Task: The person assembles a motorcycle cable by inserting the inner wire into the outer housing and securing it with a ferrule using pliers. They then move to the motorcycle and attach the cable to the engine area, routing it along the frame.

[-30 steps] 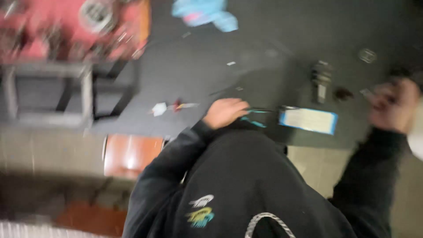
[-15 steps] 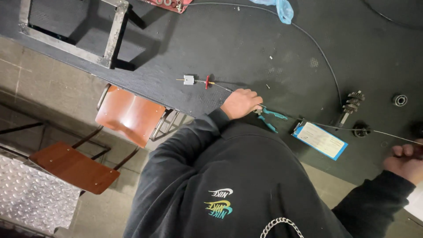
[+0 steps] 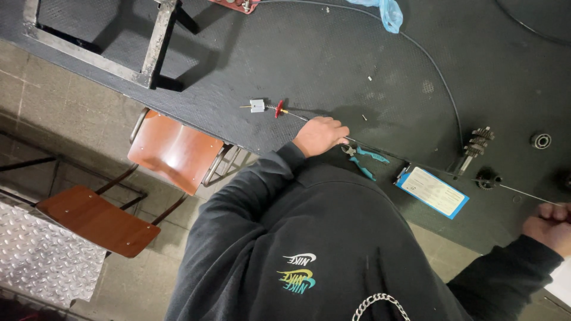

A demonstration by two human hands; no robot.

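Observation:
A thin steel wire (image 3: pixel 517 191) lies across the dark rubber-topped bench (image 3: pixel 333 59). One end carries a small white block (image 3: pixel 257 106) and a red piece (image 3: pixel 278 109). My left hand (image 3: pixel 320 135) is closed on the wire just right of the red piece. At the far right edge, my right hand (image 3: pixel 550 226) is a fist gripping the other stretch of the same wire. Pliers with teal handles (image 3: pixel 364 160) rest on the bench beside my left hand. My black hooded sweatshirt fills the bottom middle.
A blue-edged white card (image 3: pixel 432 191), a geared shaft (image 3: pixel 474 148), a small gear (image 3: pixel 488 177) and a bearing (image 3: pixel 540 141) lie at the right. A black cable (image 3: pixel 443 83) arcs past them. A metal frame (image 3: pixel 148 53) stands top left, and a brown chair (image 3: pixel 172 148) is below the bench edge.
The view swung from a blurred pan to a steady look at the bench. Both hands keep their hold on the wire, and my right hand sits slightly lower.

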